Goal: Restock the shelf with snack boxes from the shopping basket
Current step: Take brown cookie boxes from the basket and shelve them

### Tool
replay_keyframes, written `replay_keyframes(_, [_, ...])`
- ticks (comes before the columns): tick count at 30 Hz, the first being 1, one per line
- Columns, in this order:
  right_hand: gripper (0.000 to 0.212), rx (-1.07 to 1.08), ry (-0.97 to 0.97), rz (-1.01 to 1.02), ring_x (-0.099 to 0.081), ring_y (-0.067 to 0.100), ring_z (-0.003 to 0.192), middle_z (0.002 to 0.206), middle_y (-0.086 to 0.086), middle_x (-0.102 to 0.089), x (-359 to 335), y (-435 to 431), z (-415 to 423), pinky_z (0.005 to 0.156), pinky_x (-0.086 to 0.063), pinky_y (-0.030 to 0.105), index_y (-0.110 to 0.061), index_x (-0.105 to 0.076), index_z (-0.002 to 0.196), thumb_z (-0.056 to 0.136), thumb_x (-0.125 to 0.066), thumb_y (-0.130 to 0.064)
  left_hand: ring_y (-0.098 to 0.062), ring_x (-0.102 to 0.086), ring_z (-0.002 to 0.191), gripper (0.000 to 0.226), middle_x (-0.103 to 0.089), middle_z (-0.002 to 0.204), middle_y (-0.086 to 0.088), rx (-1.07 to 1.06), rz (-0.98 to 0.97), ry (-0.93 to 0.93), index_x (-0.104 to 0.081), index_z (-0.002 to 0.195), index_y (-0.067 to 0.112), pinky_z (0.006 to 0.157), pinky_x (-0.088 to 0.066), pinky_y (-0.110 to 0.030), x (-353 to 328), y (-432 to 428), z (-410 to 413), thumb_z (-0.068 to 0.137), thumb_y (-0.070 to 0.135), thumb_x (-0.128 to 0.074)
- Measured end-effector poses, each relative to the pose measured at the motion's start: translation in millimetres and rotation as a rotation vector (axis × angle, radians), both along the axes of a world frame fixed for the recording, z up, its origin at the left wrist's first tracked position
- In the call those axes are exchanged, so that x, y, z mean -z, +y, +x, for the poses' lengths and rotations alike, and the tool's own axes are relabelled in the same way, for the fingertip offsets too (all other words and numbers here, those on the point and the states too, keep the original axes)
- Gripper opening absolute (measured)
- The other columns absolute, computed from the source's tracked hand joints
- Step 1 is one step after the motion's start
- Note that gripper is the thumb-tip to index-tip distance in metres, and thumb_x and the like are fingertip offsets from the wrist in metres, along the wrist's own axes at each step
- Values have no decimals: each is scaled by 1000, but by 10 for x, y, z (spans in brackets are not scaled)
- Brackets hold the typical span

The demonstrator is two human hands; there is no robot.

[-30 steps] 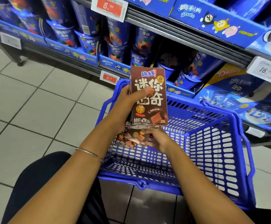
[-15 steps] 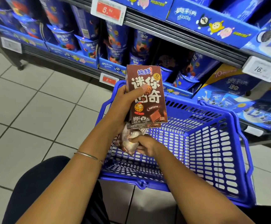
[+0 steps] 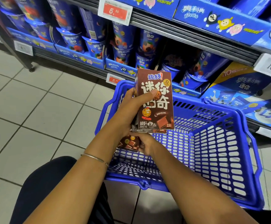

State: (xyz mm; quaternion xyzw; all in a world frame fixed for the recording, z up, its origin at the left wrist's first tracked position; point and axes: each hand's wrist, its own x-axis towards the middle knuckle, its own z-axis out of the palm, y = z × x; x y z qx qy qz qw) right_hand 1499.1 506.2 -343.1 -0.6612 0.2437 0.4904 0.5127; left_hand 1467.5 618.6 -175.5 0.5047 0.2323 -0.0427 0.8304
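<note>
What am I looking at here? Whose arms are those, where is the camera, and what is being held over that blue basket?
There is no machine here. These are a person's two bare arms, filmed by one wide-angle camera worn on the head, which looks forward and down. The left hand grips an upright brown cookie box, and the edge of at least one more box shows behind it. The right hand, lower down, holds a second brown box just inside the blue shopping basket. Beyond the basket is the shelf, stocked with blue snack cups. It carries a red price tag marked 5.50.
</note>
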Motion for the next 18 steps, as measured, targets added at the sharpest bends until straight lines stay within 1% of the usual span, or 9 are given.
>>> replay_keyframes(4, [42, -94, 5, 0, -58, 15, 97, 102, -4, -67, -13, 1, -21, 75, -42, 28, -22, -64, 101, 72, -88, -39, -31, -76, 109, 64, -76, 124, -11, 15, -19, 3, -52, 146, 14, 94, -61, -47, 9, -34, -7, 91, 33, -78])
replay_keyframes(6, [37, -139, 2, 26, -55, 16, 103, 104, -8, -63, -41, 6, -18, 90, -44, 31, -26, -60, 92, 72, -88, -39, -32, -76, 110, 65, -76, 124, -12, 21, -30, 0, -52, 145, 14, 94, -61, -48, 11, -44, -9, 90, 33, -79])
replay_keyframes(8, [32, -164, -1, 62, -62, 20, 112, 119, 0, -70, -80, -13, 0, 106, -49, 38, -21, -67, 98, 76, -86, -34, -32, -76, 110, 64, -76, 125, -12, 28, -24, -11, -53, 145, 13, 95, -61, -48, 0, -43, -8, 91, 33, -78])
replay_keyframes(9, [28, -160, 5, 87, -69, 22, 107, 118, 5, -74, -131, -44, 12, 101, -54, 39, -17, -69, 100, 81, -83, -32, -32, -76, 110, 64, -76, 124, -12, 30, -17, -14, -53, 145, 12, 96, -60, -48, -8, -42, -6, 90, 34, -78])
replay_keyframes(12, [21, -116, -44, 162, -77, 14, 73, 85, 1, -80, -405, -280, 87, 59, -61, 28, -17, -69, 97, 95, -68, -37, -30, -77, 109, 62, -78, 121, -11, 19, -6, -28, -61, 138, 12, 91, -62, -42, -40, -15, 4, 86, 40, -79])
replay_keyframes(13, [25, -107, -94, 157, -77, 14, 73, 84, -1, -80, -534, -406, 117, 58, -60, 28, -17, -69, 101, 93, -69, -41, -28, -77, 108, 55, -78, 119, -10, 16, -15, -38, -68, 131, 15, 89, -63, -40, -42, 4, 8, 87, 45, -79])
replay_keyframes(16, [75, -77, -241, 127, -74, 26, 101, 110, 7, -77, -866, -829, 169, 94, -58, 44, -15, -65, 125, 61, -83, -48, -23, -78, 104, 41, -80, 116, -6, 40, -119, -43, -85, 104, 25, 81, -65, -38, -36, 53, -10, 94, 59, -64])
replay_keyframes(17, [76, -52, -266, 127, -72, 28, 106, 114, 8, -76, -967, -964, 169, 102, -54, 48, -15, -68, 123, 56, -84, -48, -22, -79, 103, 41, -81, 115, -4, 40, -141, -48, -86, 99, 29, 78, -65, -37, -22, 69, -14, 96, 61, -60])
replay_keyframes(18, [65, -21, -279, 146, -73, 27, 104, 113, 9, -76, -1076, -1087, 166, 102, -54, 48, -17, -74, 115, 58, -85, -46, -22, -79, 102, 41, -81, 114, -4, 33, -146, -53, -86, 98, 31, 77, -64, -37, -3, 86, -8, 98, 61, -59])
